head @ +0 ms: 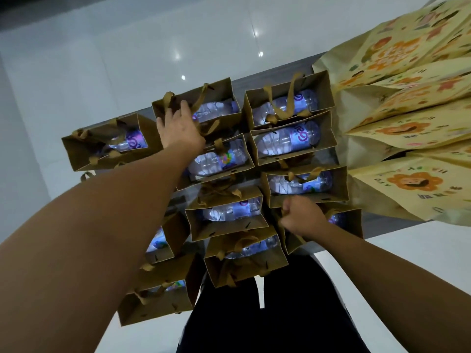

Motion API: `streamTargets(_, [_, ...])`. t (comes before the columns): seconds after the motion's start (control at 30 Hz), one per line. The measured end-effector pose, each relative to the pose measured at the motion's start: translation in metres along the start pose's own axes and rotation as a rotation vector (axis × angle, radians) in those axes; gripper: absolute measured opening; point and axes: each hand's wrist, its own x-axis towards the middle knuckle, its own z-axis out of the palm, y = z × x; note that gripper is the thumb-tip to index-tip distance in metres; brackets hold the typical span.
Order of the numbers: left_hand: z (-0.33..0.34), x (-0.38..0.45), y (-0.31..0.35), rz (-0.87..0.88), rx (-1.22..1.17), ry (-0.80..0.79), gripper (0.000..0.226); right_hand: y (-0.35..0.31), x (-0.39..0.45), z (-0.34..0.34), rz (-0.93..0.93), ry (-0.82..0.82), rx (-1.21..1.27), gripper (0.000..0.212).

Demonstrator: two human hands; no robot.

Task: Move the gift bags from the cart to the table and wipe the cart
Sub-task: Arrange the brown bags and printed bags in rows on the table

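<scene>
Far bag: brown gift bag (196, 108), 12 o'clock of the cluster on the grey worktop (377, 221).
Left hand (179, 128): fingers curled at its handles.
Bag axis: runs 9 to 3 o'clock.
Right hand (300, 220): fist pinching the handle of the near bag (331, 225) at 4 o'clock.

Bottle label (303, 135) in brown gift bag: partial purple script, unclear. Yellow bags (413, 182): print too blurred to read.
</scene>
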Motion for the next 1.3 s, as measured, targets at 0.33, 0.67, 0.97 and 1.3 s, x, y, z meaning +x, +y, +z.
streamTargets(0.33, [-0.005,-0.018,0.010,0.146,-0.168,0.222,0.008,0.001,-0.002,0.003,0.018,0.003,0.024,0.011])
streamTargets(0.67, [-0.048,-0.059,0.032,0.236,-0.214,0.122,0.025,0.001,-0.032,0.000,0.039,0.003,0.124,0.012])
streamTargets(0.97, [-0.104,-0.097,0.027,0.211,-0.196,0.376,0.027,0.010,-0.080,-0.009,0.049,0.044,-0.013,0.012])
streamTargets(1.3, [-0.145,-0.164,0.040,0.163,-0.511,0.422,0.024,0.029,-0.146,-0.024,0.006,0.035,-0.132,0.017])
